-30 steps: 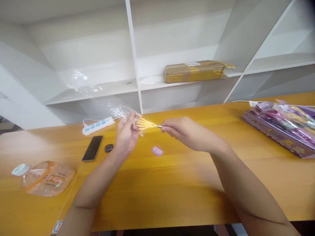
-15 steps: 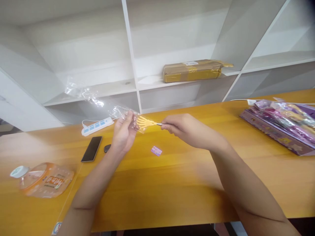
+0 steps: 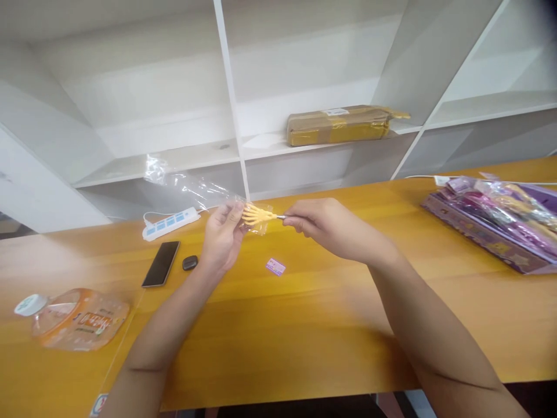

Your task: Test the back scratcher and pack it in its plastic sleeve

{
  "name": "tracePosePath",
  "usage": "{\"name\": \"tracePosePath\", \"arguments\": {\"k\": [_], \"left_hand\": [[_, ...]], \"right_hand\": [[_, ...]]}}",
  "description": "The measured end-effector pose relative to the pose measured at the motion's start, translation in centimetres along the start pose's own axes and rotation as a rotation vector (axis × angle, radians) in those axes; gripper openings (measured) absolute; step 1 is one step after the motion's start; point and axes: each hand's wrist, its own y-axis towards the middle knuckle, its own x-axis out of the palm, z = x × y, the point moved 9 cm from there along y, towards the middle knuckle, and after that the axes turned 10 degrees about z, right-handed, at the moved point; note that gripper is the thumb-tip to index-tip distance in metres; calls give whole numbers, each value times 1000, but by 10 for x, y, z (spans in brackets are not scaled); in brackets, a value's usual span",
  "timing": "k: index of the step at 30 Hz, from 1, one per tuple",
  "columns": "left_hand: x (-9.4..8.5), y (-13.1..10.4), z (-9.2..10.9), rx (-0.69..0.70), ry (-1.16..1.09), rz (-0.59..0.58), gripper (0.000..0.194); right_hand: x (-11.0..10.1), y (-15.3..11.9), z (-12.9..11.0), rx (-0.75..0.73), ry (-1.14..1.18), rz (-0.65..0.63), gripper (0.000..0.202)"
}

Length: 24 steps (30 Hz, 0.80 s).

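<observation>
Head view, forward and down

A bottle (image 3: 82,321) and a phone (image 3: 161,264) are seen on the bench (image 3: 282,337). A taped box (image 3: 339,128) is supported by a shelf (image 3: 263,143).

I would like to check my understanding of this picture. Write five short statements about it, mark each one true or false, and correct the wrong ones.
1. The left hand holds a clear wrapper. True.
2. The right hand holds the phone. False: the right hand grips the thin rod of the yellow hand-shaped piece; the phone lies on the desk.
3. The cardboard box rests on the shelf. True.
4. The power strip is on the shelf too. False: the power strip lies on the desk.
5. The small purple card lies on the desk. True.
</observation>
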Motion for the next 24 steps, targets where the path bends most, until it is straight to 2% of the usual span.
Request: {"name": "tracePosePath", "arguments": {"k": [5,11,15,21,24], "left_hand": [[-1,0,1,25,9,43,32],[-4,-1,-3,23,-16,100,35],[-5,0,-7,0,-32,98,34],[-3,1,-7,-67,4,65,36],[-7,3,-1,-70,16,85,33]], "right_hand": [[-1,0,0,-2,-2,20,39],[8,1,0,-5,2,14,42],[10,1,-1,1,-12,22,43],[1,1,1,7,-33,38,40],[-9,0,5,21,-36,60,41]]}}
